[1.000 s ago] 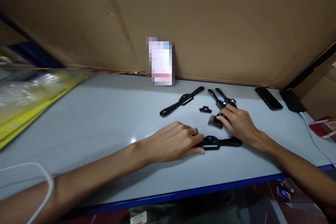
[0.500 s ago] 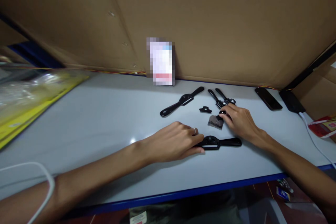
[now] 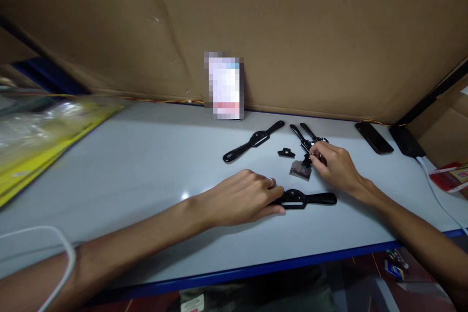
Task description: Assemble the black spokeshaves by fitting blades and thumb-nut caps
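My left hand (image 3: 252,197) is closed around the left handle of a black spokeshave body (image 3: 294,198) that lies flat near the front of the table. My right hand (image 3: 336,165) pinches with its fingertips beside two assembled spokeshaves (image 3: 306,144); whatever is between the fingers is hidden. Just left of those fingertips lies a small black part, partly covered. A flat grey metal blade (image 3: 300,170) rests below it. Further left is a black cap piece (image 3: 286,152) with a hole. Another spokeshave body (image 3: 259,139) lies slanted behind my left hand.
A phone-like lit screen (image 3: 224,87), blurred out, leans on the cardboard wall (image 3: 310,34). At the right lie a dark phone (image 3: 373,137) and a black device (image 3: 406,141) with a white cable. Clear plastic bags on yellow material (image 3: 62,151) fill the left side.
My right hand has shifted slightly, its fingertips drawing closer together and uncovering more of the small black part near the blade. My left hand and the spokeshave body have stayed in place.
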Action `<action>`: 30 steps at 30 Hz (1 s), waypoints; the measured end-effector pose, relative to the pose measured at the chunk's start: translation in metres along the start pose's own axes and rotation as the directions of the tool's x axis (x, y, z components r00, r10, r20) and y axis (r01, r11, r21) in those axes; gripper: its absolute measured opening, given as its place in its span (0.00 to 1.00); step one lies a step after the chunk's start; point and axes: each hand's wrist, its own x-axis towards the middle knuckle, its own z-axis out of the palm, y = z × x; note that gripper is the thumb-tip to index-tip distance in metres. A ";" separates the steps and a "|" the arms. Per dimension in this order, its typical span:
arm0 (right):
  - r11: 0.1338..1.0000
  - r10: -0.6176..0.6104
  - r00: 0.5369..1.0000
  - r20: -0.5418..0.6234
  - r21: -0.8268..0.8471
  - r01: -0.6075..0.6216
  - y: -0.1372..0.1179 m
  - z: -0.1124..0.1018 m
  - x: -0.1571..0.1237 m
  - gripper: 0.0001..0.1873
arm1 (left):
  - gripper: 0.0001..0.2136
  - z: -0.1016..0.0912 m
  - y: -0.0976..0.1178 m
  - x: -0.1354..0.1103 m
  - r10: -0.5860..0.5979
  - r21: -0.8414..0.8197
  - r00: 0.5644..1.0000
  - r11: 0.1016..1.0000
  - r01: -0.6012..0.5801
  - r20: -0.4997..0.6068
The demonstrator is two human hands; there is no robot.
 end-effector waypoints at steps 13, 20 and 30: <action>0.990 -0.070 0.992 0.108 -0.113 0.083 0.002 -0.010 -0.004 0.11 | 0.21 0.000 0.000 0.000 -0.006 -0.005 1.000 1.000 0.006 0.011; 0.957 -0.281 0.939 0.196 -0.022 0.291 -0.005 -0.013 -0.007 0.18 | 0.20 0.001 0.000 0.001 -0.012 -0.009 0.999 1.000 0.013 0.032; 0.950 -0.249 0.942 0.223 -0.132 0.282 -0.007 -0.014 -0.008 0.12 | 0.19 -0.001 0.001 0.001 -0.009 -0.004 1.000 1.000 0.009 0.021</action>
